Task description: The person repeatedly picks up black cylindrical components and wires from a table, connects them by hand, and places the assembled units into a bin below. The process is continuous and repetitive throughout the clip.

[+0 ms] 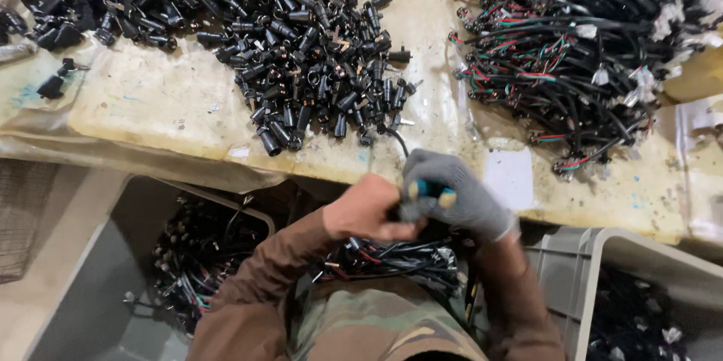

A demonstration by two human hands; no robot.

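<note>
My right hand [452,191], in a grey glove, grips a tool with a blue and yellow handle [429,191] at the table's near edge. My bare left hand [365,209] is closed on a small black part pressed against the tool; the part itself is mostly hidden by the fingers. A thin black cable [399,141] runs from my hands up onto the table. A bundle of black cables with red and green wires [392,255] lies on my lap below both hands.
A big heap of black plastic connectors [301,37] covers the worn table [151,105]. At the right lies a pile of wired cables [572,52]. A grey bin with cables [196,255] stands lower left, another grey crate [587,271] lower right.
</note>
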